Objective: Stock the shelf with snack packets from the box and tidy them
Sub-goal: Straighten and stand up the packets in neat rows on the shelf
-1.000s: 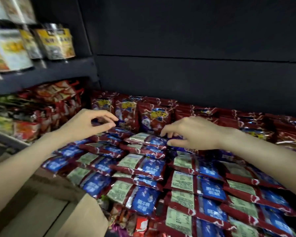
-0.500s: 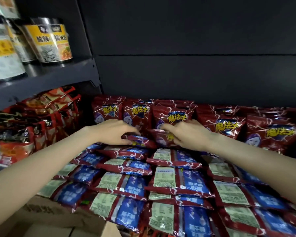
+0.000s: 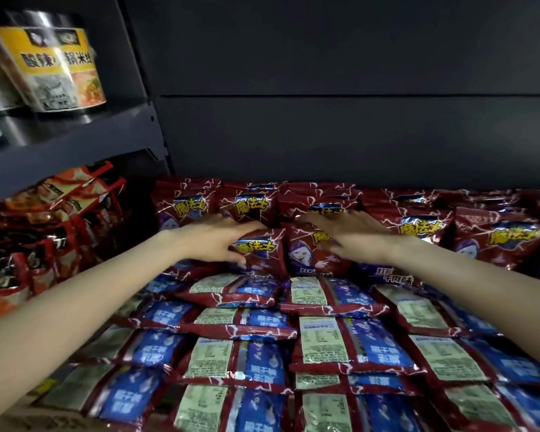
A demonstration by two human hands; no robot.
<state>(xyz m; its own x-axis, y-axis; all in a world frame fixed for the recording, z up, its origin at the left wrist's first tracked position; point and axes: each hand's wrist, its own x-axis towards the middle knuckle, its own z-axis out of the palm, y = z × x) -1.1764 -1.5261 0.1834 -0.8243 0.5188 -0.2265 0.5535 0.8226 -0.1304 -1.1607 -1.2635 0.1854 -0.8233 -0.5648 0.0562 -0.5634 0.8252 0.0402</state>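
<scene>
left hand (image 3: 212,241) gripping packet (image 3: 259,247), fingertips hidden

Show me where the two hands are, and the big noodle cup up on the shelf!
left hand (image 3: 214,241), head view, on the back of the hand.
right hand (image 3: 353,236), head view, on the back of the hand.
noodle cup (image 3: 61,68), head view, on its yellow and white label.
</scene>
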